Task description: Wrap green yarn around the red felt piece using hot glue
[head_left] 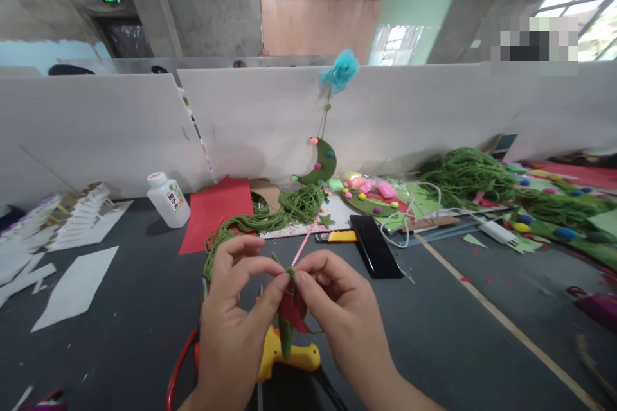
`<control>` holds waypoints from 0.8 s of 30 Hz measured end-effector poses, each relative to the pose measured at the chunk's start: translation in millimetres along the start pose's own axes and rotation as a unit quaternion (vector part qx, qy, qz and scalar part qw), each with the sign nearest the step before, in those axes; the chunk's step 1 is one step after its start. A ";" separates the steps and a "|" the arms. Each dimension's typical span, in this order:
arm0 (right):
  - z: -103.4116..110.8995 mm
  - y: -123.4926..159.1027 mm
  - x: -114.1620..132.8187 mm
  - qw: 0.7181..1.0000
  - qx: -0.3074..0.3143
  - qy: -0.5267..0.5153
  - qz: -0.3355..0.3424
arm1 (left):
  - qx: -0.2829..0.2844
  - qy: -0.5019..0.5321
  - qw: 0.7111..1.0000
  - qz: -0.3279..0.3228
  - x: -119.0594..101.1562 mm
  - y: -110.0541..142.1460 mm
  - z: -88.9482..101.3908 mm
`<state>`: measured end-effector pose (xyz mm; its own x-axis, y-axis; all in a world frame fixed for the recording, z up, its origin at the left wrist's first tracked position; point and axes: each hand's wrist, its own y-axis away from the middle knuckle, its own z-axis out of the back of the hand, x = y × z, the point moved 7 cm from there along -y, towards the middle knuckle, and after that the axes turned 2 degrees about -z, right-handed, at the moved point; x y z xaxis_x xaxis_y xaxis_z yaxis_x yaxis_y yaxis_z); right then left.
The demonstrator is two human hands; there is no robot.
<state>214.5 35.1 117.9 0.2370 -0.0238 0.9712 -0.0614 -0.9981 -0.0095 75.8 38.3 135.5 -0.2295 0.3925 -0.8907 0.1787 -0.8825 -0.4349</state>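
Note:
My left hand (236,327) and my right hand (337,314) meet at the fingertips low in the middle of the view. Both pinch a small craft piece (290,311) made of red felt and green yarn, which hangs down between them. A thin pink-and-white stick (304,243) rises from the pinch point toward the far side. Under my hands lies a yellow glue gun (289,354) on the dark table. A bundle of green yarn (270,215) lies just beyond my fingers.
A white bottle (166,199), red felt sheet (214,210), black phone (375,245), yellow utility knife (337,236) and green felt moon (318,167) lie ahead. White paper scraps (72,282) sit left; more green yarn (467,173) and pompoms right. Red-handled scissors (180,366) near my left wrist.

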 end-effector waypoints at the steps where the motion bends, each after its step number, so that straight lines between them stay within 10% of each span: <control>1: 0.0 0.1 0.5 1.000 0.000 -0.004 0.003 | 0.009 -0.018 0.999 -0.028 -3.9 0.4 -1.0; 9: 3.9 -0.2 1.5 0.999 -0.013 0.033 0.035 | 0.060 -0.024 0.994 -0.093 -7.7 8.2 -5.7; 24: 6.8 2.2 23.3 0.968 -0.021 0.223 0.115 | 0.092 0.312 0.874 0.359 38.7 14.4 -29.2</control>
<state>226.5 32.0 138.9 -0.2285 -0.2090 0.9509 -0.1037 -0.9659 -0.2372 97.4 48.3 90.9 0.4564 -0.2668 -0.8488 -0.1090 -0.9636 0.2443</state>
